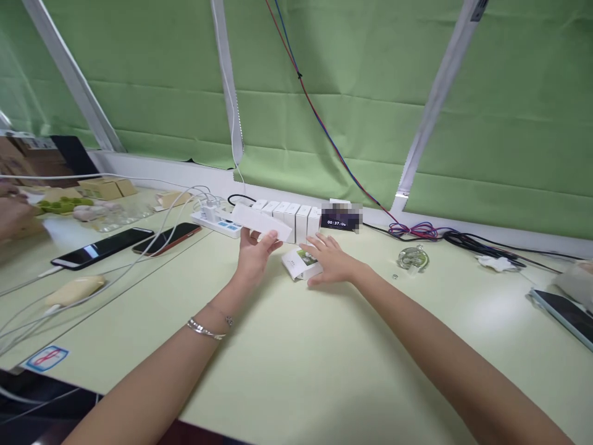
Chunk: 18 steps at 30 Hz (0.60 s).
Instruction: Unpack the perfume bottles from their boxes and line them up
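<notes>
Step in hand, apparently: handling white carton (260,222) in front of box row (290,215), near rear edge of worktop (296,371). Left hand (254,258): thumb and fingers closed on carton, left end tilted up. Right hand (337,259): spread wide at printed box (295,264); contact unclear, no grip visible. Next move likely calls for steady left grip, row undisturbed.

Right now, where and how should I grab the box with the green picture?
Probably by its near and far edges, from the right: the box lies picture-up, your right hand is on that side, and white boxes stand behind, hindering a far-side reach.
</notes>
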### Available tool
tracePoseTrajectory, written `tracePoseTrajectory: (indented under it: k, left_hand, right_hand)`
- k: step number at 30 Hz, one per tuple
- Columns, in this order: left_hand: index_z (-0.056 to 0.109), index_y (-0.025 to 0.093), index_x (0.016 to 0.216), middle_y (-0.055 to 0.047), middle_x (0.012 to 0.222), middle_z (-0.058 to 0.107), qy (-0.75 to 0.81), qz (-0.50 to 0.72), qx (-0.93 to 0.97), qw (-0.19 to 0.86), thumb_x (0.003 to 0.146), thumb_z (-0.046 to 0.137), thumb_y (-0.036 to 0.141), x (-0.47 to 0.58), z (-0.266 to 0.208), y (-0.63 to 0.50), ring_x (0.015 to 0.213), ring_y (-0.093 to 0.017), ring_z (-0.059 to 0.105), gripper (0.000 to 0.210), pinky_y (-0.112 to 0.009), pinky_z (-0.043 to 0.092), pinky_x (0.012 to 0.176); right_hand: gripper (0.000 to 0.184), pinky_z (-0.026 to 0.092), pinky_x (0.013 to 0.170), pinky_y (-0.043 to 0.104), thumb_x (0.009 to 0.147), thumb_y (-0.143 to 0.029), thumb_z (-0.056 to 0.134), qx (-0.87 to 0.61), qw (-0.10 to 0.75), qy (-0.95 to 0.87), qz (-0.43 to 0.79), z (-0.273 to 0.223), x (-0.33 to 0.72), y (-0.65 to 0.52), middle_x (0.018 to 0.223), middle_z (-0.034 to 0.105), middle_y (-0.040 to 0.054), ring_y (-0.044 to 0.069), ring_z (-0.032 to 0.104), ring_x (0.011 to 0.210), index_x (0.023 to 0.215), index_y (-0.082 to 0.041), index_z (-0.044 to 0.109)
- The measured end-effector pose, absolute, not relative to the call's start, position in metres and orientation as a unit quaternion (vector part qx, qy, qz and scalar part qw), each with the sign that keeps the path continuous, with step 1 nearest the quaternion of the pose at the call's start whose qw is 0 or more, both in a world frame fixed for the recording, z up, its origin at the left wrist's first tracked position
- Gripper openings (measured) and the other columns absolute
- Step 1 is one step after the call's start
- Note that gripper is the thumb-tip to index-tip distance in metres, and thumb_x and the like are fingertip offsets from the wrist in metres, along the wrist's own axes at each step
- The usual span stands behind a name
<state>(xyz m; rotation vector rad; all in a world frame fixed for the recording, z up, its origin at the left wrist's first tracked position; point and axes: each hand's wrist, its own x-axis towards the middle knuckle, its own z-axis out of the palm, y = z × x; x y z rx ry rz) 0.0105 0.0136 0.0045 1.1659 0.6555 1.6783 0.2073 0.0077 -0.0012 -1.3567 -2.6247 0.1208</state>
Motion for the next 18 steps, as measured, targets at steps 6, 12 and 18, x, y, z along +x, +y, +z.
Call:
tracePoseTrajectory:
  k: [6, 12, 18]
  left_hand:
    - [0.046, 0.024, 0.103, -0.001, 0.093, 0.060, 0.244, 0.667, 0.493, 0.503, 0.064, 0.073, 0.035, 0.005, 0.002, 0.012, 0.083, -0.017, 0.061, 0.049, -0.029, 0.050, 0.070]
    - [0.052, 0.021, 0.104, -0.004, 0.095, 0.061, 0.141, 0.575, 0.577, 0.563, 0.071, 0.068, 0.033, 0.013, 0.006, -0.005, 0.090, -0.021, 0.060, 0.039, -0.026, 0.050, 0.066]
    - [0.054, 0.019, 0.108, -0.007, 0.095, 0.063, 0.110, 0.437, 0.617, 0.645, 0.065, 0.070, 0.044, 0.022, 0.001, -0.024, 0.085, -0.024, 0.061, 0.052, -0.028, 0.051, 0.064]
  right_hand:
    - [0.105, 0.025, 0.098, 0.051, 0.050, -0.056, 0.073, -0.505, 0.009, -0.859, 0.081, 0.001, 0.194, 0.019, 0.128, 0.039, 0.0170, 0.037, 0.031, 0.120, 0.137, -0.018, 0.028]
    - [0.071, 0.037, 0.088, 0.041, 0.061, -0.057, 0.064, -0.512, 0.309, -0.765, 0.239, -0.027, 0.237, -0.017, 0.113, 0.042, 0.0093, 0.026, 0.044, 0.104, 0.117, -0.021, 0.038]
    - [0.072, 0.039, 0.083, 0.035, 0.065, -0.060, 0.062, -0.377, 0.481, -0.699, 0.372, -0.043, 0.245, -0.050, 0.116, 0.040, 0.0061, 0.024, 0.045, 0.102, 0.120, -0.026, 0.031]
